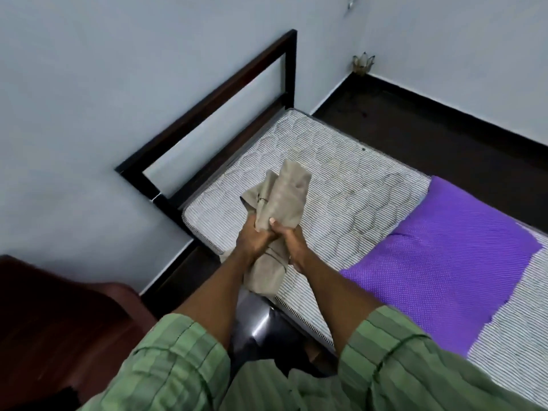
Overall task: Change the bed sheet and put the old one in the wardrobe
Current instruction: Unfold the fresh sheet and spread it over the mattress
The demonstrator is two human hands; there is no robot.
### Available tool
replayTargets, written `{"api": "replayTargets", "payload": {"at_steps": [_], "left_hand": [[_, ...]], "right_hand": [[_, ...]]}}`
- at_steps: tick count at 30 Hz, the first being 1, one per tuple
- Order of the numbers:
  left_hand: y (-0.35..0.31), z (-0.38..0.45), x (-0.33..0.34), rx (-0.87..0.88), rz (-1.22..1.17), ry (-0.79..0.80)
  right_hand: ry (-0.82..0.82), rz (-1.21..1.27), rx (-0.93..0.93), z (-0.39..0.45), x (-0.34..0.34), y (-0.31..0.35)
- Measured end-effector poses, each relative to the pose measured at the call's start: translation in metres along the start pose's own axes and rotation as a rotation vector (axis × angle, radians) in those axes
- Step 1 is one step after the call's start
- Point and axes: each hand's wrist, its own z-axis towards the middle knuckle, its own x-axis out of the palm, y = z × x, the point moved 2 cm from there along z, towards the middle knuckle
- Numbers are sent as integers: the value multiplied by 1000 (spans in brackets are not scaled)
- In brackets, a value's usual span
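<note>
While both arms reach out over the bare mattress [341, 173], the left hand [252, 237] and right hand [292, 240] grip a bundled beige sheet [281, 197], fingers curled tightly around its middle, held above the bed's corner.

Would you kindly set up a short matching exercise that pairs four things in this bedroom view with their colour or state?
Things:
1. beige cloth
2. mattress
3. purple cover
4. headboard frame

Descriptions:
A. dark wood, standing against the wall
B. bunched up and gripped by both hands, left hand and right hand
C. bare, quilted with fine grey stripes
D. lying across the middle of the bed

Pairs: 1-B, 2-C, 3-D, 4-A
</note>
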Motion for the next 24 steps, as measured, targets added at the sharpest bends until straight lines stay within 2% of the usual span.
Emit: {"api": "replayTargets", "payload": {"at_steps": [4, 6, 10, 15, 18, 20, 24], "left_hand": [[-54, 6, 35, 64, -90, 194], [-48, 32, 40, 58, -108, 261], [-37, 84, 49, 25, -2, 323], [-45, 128, 63, -110, 41, 492], [-47, 167, 72, -135, 74, 560], [-40, 193, 69, -130, 142, 507], [-22, 248, 55, -121, 322, 238]], "right_hand": [[-234, -96, 24, 73, -30, -17], [-274, -146, 27, 92, -43, -17], [-272, -60, 83, 88, -46, 22], [-571, -500, 166, 105, -59, 50], [-717, -489, 201, 126, -79, 65], [-787, -412, 240, 138, -87, 71], [-860, -208, 238, 164, -87, 74]]}}
